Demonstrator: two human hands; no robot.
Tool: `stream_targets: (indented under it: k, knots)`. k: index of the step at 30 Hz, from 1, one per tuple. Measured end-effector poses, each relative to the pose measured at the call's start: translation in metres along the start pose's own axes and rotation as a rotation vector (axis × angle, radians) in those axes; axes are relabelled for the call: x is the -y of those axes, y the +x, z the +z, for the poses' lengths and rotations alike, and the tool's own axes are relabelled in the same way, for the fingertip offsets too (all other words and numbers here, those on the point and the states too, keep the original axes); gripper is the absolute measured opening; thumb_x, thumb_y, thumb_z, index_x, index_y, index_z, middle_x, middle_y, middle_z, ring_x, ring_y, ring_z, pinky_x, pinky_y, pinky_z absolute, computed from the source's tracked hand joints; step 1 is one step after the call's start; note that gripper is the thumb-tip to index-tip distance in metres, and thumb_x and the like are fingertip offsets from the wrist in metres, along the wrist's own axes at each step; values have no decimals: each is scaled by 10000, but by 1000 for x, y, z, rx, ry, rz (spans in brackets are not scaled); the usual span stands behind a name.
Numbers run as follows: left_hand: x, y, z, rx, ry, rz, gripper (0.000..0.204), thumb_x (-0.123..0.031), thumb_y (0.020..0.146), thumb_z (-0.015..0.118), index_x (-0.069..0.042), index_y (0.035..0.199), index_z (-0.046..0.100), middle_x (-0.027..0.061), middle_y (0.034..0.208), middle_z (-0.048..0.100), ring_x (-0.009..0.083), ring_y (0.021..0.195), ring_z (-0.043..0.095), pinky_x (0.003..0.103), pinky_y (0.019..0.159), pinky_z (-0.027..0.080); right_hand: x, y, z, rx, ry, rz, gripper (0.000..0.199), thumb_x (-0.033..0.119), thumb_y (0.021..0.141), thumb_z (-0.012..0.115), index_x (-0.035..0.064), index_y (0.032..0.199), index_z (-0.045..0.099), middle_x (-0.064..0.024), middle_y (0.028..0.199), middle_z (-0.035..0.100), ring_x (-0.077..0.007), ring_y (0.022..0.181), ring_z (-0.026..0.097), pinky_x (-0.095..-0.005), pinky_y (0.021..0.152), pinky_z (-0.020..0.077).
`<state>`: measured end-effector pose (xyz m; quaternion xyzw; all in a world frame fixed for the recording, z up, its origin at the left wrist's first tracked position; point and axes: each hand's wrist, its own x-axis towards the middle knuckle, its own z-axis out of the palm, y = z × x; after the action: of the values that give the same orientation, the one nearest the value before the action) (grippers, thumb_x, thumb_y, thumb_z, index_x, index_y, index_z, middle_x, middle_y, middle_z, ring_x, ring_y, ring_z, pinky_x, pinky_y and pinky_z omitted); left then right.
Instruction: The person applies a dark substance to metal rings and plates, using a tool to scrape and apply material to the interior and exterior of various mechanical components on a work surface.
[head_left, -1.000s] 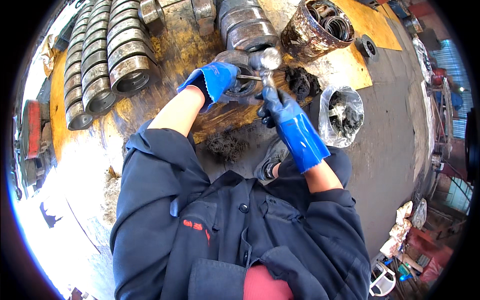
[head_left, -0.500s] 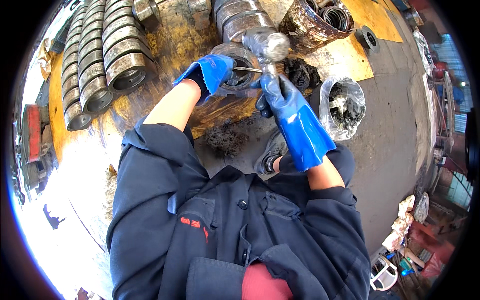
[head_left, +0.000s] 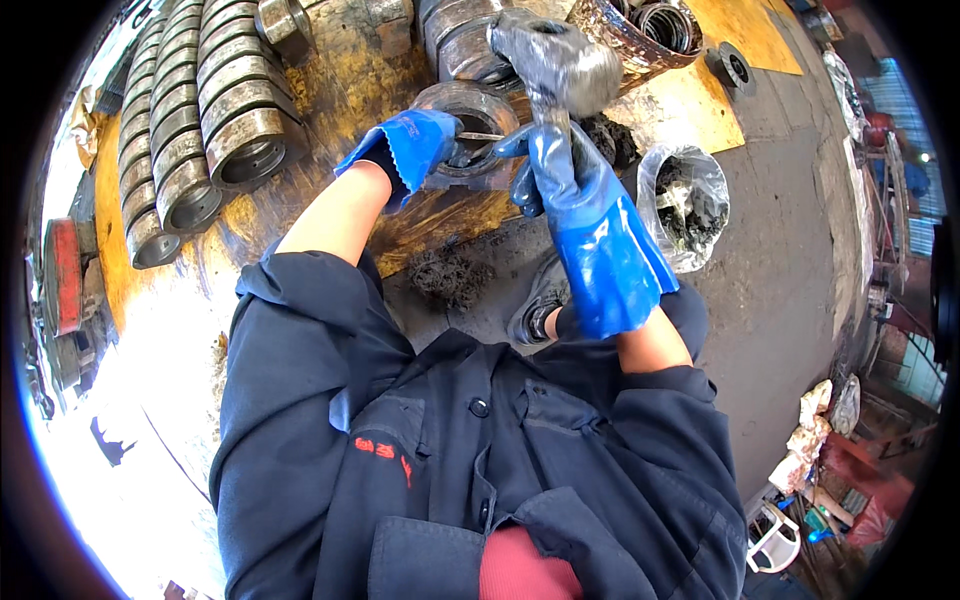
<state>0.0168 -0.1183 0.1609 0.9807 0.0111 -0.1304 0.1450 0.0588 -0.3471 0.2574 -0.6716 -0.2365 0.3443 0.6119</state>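
"How would the hammer [head_left: 565, 65] handle?"

"Head-heavy and rigid, I'd guess, and slick if that smear is grease. Take it by the handle, well below the head."

"And the rod [head_left: 480, 136]?"

"Light, stiff, probably slippery too; pinch it near one end. The ring [head_left: 465, 97] looks heavy, so take it around its outer wall."

"What are the hands doing?"

"The right hand [head_left: 565, 175] is closed around the hammer's handle, its head apparently raised off the wood [head_left: 440, 225]. The left hand [head_left: 415, 140] seems to grip the rod, though the cuff hides most of its fingers. Both wear blue gloves."

"Where does the rod lie?"

"Across the ring's opening, its free end near the right hand. The ring sits on the wood, just in front of the stack [head_left: 450, 45]."

"How do they look?"

"The hammer is grey, blotchy and blurred, with a blunt face; the rod thin and pale; the ring thick, dull brown, dark inside."
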Motion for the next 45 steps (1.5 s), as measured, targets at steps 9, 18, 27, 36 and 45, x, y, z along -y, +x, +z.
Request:
stream_targets:
  k: [9,18,27,36,45]
  knots:
    - [-5,-4,0,79,20,-35,253,-133,894,557,-34,1098,669,200,1059,675,354,956,659,410,823,524,-44,7,7,-48,-78,410,488,531,942,562,56,1001,657,-24,639,584,-98,528,522,-237,488,389]
    - [-25,2,-10,177,84,-94,229,-137,885,572,-53,1062,689,202,1079,675,345,953,666,396,808,534,-105,5,-21,20,-174,176,382,407,921,634,57,1071,659,-51,845,654,-129,641,573,-296,582,453]
    - [12,25,29,305,-24,-83,244,-241,867,604,-26,919,706,205,825,693,370,769,676,441,680,527,-58,29,-72,-58,-286,310,526,565,905,567,52,888,677,-30,643,583,-124,563,537,-285,516,417]
    - [6,-3,-6,282,-671,-237,311,-341,952,564,-54,1021,663,82,746,682,173,619,630,299,533,482,-34,-20,-199,-134,-700,514,490,499,938,516,44,931,700,-60,768,654,-145,657,590,-313,605,464]
    - [-6,-27,-21,230,-766,-451,470,-490,922,606,-54,1087,668,68,730,702,126,526,602,248,466,412,-311,-123,-227,-334,-1021,644,417,396,860,543,12,843,704,-273,809,635,-438,790,656,-485,699,508]
